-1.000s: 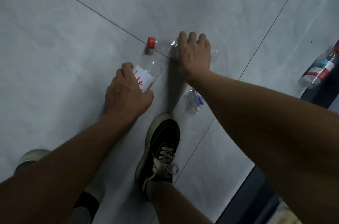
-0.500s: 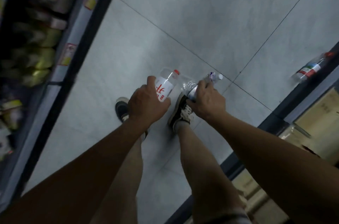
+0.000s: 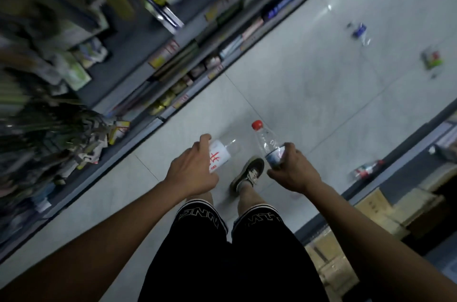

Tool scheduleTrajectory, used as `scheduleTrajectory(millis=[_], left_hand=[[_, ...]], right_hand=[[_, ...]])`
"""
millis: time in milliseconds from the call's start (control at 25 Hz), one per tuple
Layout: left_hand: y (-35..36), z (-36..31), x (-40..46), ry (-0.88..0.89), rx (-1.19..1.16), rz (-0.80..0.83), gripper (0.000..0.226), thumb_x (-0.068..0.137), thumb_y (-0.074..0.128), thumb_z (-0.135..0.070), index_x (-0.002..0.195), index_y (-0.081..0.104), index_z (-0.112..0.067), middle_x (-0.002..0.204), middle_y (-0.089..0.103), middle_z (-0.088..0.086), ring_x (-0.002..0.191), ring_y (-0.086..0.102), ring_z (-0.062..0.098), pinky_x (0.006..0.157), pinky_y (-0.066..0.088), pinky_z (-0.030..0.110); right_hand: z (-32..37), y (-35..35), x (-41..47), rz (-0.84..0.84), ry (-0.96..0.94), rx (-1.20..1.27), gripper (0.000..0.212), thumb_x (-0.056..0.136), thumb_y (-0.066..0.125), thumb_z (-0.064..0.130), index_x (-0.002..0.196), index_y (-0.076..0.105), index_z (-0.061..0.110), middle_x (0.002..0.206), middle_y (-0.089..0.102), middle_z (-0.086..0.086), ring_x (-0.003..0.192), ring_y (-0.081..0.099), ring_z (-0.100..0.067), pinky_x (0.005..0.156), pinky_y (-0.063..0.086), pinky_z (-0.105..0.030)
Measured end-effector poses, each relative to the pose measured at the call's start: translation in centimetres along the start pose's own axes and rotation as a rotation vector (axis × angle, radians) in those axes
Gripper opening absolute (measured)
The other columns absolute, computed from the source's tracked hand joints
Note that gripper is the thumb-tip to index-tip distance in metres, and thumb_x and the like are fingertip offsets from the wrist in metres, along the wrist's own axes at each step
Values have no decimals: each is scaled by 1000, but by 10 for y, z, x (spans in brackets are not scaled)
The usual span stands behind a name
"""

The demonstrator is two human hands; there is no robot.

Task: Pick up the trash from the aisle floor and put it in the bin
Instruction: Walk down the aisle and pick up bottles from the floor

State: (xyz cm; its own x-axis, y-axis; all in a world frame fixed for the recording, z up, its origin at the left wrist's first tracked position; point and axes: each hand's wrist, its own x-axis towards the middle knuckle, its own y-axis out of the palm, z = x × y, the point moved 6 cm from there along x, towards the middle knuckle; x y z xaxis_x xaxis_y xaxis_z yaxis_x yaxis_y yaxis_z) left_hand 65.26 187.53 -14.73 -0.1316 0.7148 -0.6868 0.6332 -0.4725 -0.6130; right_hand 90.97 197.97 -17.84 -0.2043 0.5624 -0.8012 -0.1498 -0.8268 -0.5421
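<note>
My left hand [image 3: 191, 173] grips a clear plastic bottle with a white label and red characters [image 3: 221, 153], held above the grey floor. In my right hand [image 3: 291, 173] is a second clear bottle with a red cap [image 3: 268, 144], cap pointing away from me. More trash lies on the aisle floor: a bottle with a red and green label [image 3: 366, 169] near the right shelf base, a crushed bottle with a blue label [image 3: 359, 31] farther off, and a green and red wrapper [image 3: 431, 59]. No bin is in view.
Stocked shop shelves [image 3: 173, 59] run along the left of the aisle. A dark shelf base and cardboard boxes [image 3: 376, 205] line the right. My legs in black shorts and one shoe [image 3: 248, 173] stand on the tiled floor [image 3: 309, 84].
I have risen from a crouch. Both hands lifted their bottles off the floor, and the view now takes in the aisle, the shelves and more litter ahead.
</note>
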Motion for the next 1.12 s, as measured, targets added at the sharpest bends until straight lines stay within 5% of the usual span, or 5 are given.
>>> scheduleTrajectory(millis=[280, 560, 840, 1120], left_hand=[[-63, 112, -142, -183, -72, -157, 75, 74, 67, -56, 134, 28, -34, 113, 59, -1, 85, 57, 22, 67, 46, 34], [-21, 193, -251, -551, -456, -332, 73, 74, 63, -59, 132, 27, -36, 113, 58, 0, 92, 63, 28, 79, 54, 38], [58, 166, -342, -1011, -799, -620, 67, 76, 66, -54, 129, 29, -36, 119, 59, 2, 95, 63, 34, 78, 51, 39], [145, 79, -381, -1315, -1156, -810, 67, 75, 68, -59, 129, 33, -39, 106, 54, -12, 82, 56, 18, 70, 44, 34]], right_hand=[[123, -20, -84, 27, -225, -323, 80, 76, 75, 53, 138, 37, 19, 130, 60, -14, 110, 62, -39, 81, 49, -39], [249, 13, -113, 60, -580, -601, 79, 76, 72, 56, 140, 36, 27, 133, 59, -8, 108, 65, -39, 82, 54, -44], [334, 64, -125, 248, -939, -928, 85, 81, 71, 57, 149, 30, 26, 135, 57, -8, 111, 65, -33, 83, 50, -39], [363, 117, -154, 426, -1174, -1278, 83, 82, 68, 57, 148, 29, 26, 136, 55, -5, 116, 62, -29, 87, 50, -40]])
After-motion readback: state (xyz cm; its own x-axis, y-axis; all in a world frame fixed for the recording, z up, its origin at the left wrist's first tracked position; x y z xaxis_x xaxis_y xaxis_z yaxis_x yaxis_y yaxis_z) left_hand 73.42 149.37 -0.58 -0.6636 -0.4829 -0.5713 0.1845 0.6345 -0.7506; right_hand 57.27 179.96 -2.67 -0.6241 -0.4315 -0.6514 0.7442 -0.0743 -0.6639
